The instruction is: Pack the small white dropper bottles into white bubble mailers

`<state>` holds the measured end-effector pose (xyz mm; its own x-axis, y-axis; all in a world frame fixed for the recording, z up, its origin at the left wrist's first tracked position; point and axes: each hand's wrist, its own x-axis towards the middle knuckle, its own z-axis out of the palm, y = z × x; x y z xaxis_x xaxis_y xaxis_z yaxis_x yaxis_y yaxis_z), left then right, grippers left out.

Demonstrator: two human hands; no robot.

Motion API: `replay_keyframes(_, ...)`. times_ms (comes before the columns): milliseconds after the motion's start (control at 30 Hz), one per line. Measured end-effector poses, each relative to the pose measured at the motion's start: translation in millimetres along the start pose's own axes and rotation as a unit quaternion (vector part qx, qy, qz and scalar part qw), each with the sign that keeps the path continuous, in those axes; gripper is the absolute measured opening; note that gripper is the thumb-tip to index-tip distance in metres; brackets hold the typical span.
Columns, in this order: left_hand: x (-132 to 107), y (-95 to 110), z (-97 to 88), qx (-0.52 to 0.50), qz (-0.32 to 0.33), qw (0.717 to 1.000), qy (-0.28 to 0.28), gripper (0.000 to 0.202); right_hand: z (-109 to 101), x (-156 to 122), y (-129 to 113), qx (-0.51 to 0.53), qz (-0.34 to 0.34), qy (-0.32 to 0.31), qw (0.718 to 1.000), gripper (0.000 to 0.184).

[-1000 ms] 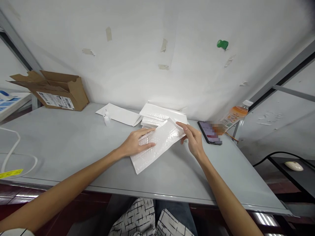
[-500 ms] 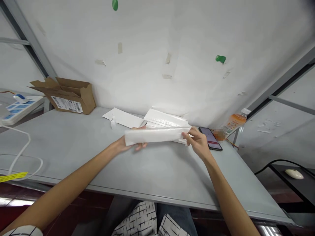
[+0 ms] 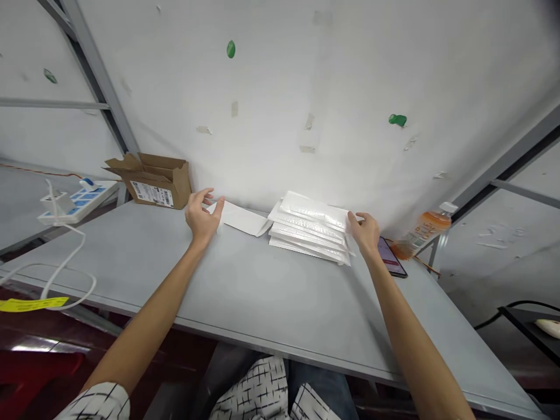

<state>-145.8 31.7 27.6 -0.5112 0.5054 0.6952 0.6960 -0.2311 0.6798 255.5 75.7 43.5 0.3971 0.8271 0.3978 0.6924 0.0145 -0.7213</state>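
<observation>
A stack of white bubble mailers (image 3: 310,229) lies at the back of the grey table (image 3: 245,291), against the wall. My right hand (image 3: 365,233) rests at the stack's right end, fingers curled against the top mailer. My left hand (image 3: 202,212) hovers open over the left end of a flat white envelope (image 3: 242,218), fingers spread, holding nothing.
An open cardboard box (image 3: 154,180) stands at the back left. A phone (image 3: 392,256) and an orange drink bottle (image 3: 423,229) lie right of the stack. A power strip (image 3: 74,202) with white cables sits on the neighbouring table at far left.
The mailer held between both hands has been set on top of the stack. My left hand let go and moved left to the flat envelope. The view tilted up.
</observation>
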Motion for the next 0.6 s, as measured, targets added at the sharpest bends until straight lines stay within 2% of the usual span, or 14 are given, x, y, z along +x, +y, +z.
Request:
replay_keyframes(133,9.2,-18.8,-0.2,0.056,0.004,0.995,-0.087,0.063,-2.7,-13.6,0.0,-0.096,0.014,0.022,0.995,0.05)
replay_keyframes(233,13.3,-31.3,-0.9,0.092,-0.009,0.984,-0.155,0.081,-10.9,-24.2,-5.6,-0.112,-0.003,0.056,0.992,0.047)
replay_keyframes(300,16.6,-40.2,-2.1,0.11,-0.031,0.972,-0.205,0.086,-14.7,-29.7,-12.3,-0.103,-0.017,0.084,0.991,0.046)
replay_keyframes(433,21.2,-55.5,-3.7,0.121,-0.075,0.945,-0.296,0.07,-14.3,-41.3,-29.3,-0.072,-0.078,0.11,0.988,0.047)
replay_keyframes(600,15.1,-63.2,1.6,0.079,-0.069,0.946,-0.307,0.032,-1.1,-74.3,-56.3,-0.01,-0.212,0.118,0.97,0.038)
